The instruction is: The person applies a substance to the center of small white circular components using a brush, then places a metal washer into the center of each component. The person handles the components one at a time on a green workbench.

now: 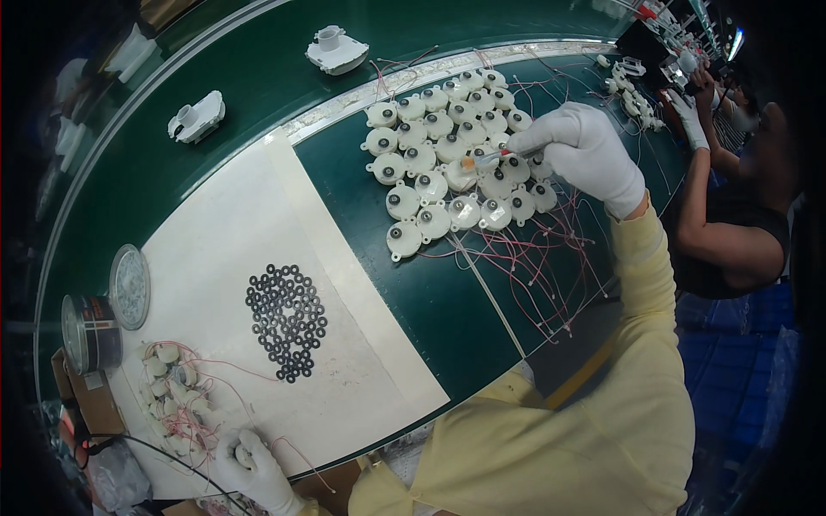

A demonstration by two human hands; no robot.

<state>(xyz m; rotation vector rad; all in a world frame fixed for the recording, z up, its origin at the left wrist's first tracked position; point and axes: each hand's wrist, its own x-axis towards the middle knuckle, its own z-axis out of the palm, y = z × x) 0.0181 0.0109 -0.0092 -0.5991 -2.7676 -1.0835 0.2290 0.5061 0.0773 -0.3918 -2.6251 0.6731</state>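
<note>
My right hand (585, 155), in a white glove, is closed on a small brush (483, 160) with a tan tip and a bit of red on it. The brush tip hovers over or touches one of several white round motors (402, 202), which stand in packed rows on the green bench. Most carry a black ring on top, and pink and white wires trail from them. At the lower left, my gloved left hand (258, 477) is closed around a pale round motor (245, 456), partly hidden by the fingers. It is beside a pile of similar motors (172, 387) with wires.
Many black rings (286, 322) lie spread on a white sheet (215, 232). A metal can (90, 334) and a round lid (130, 286) stand at the left. Two white housings (196, 118) (336, 52) sit beyond the metal rail. A co-worker (731, 206) works at the right.
</note>
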